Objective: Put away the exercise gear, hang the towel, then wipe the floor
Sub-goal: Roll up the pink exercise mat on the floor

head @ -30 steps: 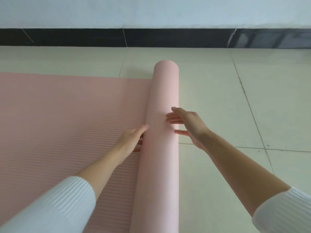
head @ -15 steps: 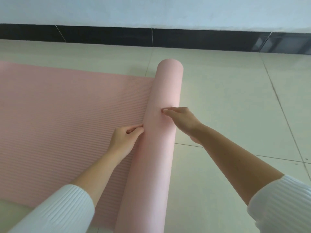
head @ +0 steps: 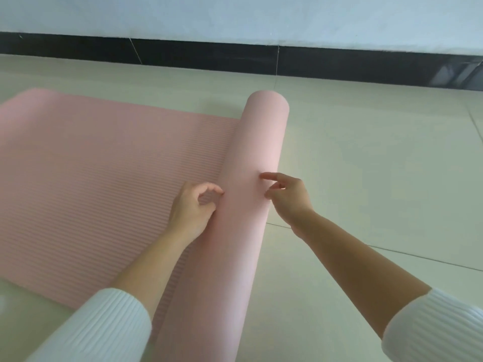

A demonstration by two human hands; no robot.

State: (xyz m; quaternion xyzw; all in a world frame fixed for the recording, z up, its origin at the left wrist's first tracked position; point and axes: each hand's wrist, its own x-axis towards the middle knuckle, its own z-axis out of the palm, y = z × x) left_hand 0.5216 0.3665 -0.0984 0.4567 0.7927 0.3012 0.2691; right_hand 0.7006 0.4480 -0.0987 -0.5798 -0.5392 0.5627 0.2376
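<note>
A pink exercise mat lies on the tiled floor, partly rolled up. Its ribbed flat part [head: 91, 184] spreads to the left. The smooth roll [head: 251, 158] runs from the lower middle of the view up toward the wall. My left hand [head: 193, 207] rests against the roll's left side where it meets the flat part, fingers curled with thumb and forefinger touching the roll. My right hand [head: 287, 197] is at the roll's right side, forefinger stretched onto the roll and the other fingers bent. Neither hand closes around the roll. No towel is in view.
Pale floor tiles [head: 366, 165] stretch to the right of the roll and in front of the mat. A black skirting strip [head: 209, 58] runs along the foot of the light wall [head: 235, 17] just behind the roll's far end.
The roll has moved left over the flat part. Both hands went from flat palms on the roll to bent fingers at its sides. The mat's far left end has come into view.
</note>
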